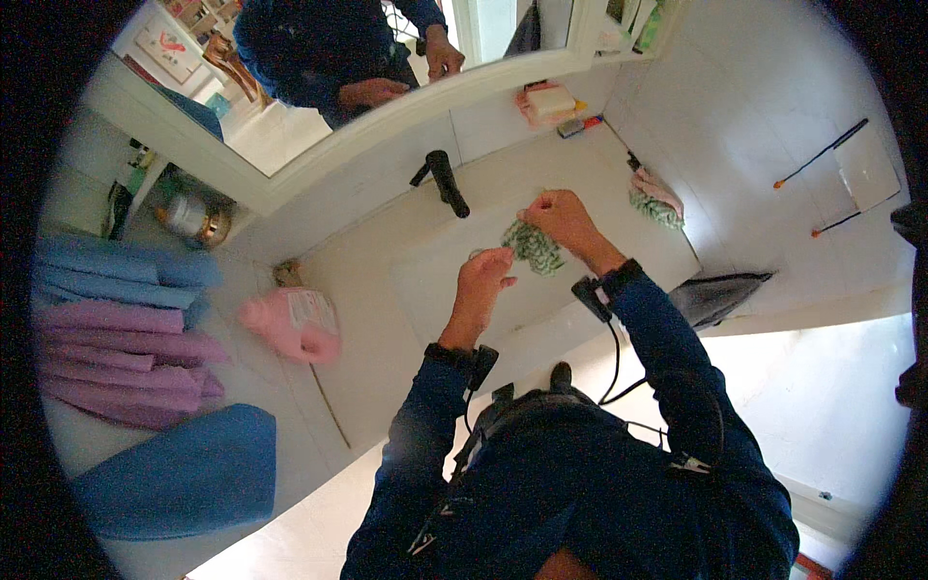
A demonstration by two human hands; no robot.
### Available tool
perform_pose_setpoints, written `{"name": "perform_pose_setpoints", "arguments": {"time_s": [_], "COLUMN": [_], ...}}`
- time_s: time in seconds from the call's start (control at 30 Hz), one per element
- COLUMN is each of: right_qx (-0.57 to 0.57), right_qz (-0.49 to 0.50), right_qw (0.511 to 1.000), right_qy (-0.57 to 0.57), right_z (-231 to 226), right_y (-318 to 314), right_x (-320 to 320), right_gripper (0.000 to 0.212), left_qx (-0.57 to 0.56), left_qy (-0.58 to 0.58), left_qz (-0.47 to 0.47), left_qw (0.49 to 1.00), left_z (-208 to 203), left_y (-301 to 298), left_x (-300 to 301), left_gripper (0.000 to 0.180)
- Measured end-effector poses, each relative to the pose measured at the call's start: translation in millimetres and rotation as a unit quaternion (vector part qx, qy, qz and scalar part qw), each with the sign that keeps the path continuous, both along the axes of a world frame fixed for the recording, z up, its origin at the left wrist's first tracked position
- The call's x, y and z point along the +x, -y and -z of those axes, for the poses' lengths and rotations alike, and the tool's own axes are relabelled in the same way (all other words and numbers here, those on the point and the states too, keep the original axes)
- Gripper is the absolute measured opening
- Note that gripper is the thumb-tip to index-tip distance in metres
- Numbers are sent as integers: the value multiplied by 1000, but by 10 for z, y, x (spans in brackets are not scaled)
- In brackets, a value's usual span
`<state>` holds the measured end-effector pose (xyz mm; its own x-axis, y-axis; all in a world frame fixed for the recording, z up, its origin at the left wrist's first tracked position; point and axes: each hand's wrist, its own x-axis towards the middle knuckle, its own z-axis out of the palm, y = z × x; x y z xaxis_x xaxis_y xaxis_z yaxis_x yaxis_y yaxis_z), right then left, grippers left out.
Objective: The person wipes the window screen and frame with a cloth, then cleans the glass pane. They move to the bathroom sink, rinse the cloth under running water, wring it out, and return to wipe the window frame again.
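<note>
A crumpled green-and-white patterned cloth (534,249) hangs between my hands over the white sink (425,280). My right hand (568,224) is closed in a fist at the cloth's upper right edge, with the fingers curled in. At the cloth's left side, my left hand (481,290) has its fingertips pressed together against the edge; its grip there is small and partly blurred. Behind the cloth stands a black tap (448,184), apart from both hands. Dark straps with small devices sit on both wrists.
A pink jug-shaped bottle (293,324) stands left of the sink, near blue towels (126,275), purple towels (126,362) and a blue cloth (188,474). Soap (551,101) lies at the back. A pink-and-green cloth (659,200) and a grey cloth (717,298) are on the right.
</note>
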<state>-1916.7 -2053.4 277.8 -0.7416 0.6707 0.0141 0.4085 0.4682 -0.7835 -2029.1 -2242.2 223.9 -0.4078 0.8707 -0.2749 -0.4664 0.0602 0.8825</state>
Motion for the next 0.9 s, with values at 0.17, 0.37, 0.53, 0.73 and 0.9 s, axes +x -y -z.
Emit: {"name": "perform_pose_setpoints", "arguments": {"time_s": [0.17,0.37,0.53,0.73,0.9], "right_qx": [-45,33,81,-421,-78], "right_qz": [-2,-80,-172,-1,-9], "right_qw": [999,996,981,796,978], "right_qy": [-3,-38,-30,-434,-195], "right_z": [-121,-275,-486,-394,16], "right_y": [134,871,1163,818,1261], "right_x": [-10,-51,178,26,-132], "right_gripper": [38,34,42,44,58], "left_qx": [19,151,195,302,280], "left_qy": [16,134,344,484,455], "left_qz": [23,26,57,105,80], "left_qw": [999,979,917,814,841], "left_z": [24,224,237,-21,-143], "left_y": [-78,-221,-132,-197,-83], "left_x": [114,43,-109,3,32], "left_gripper": [37,36,49,58,60]}}
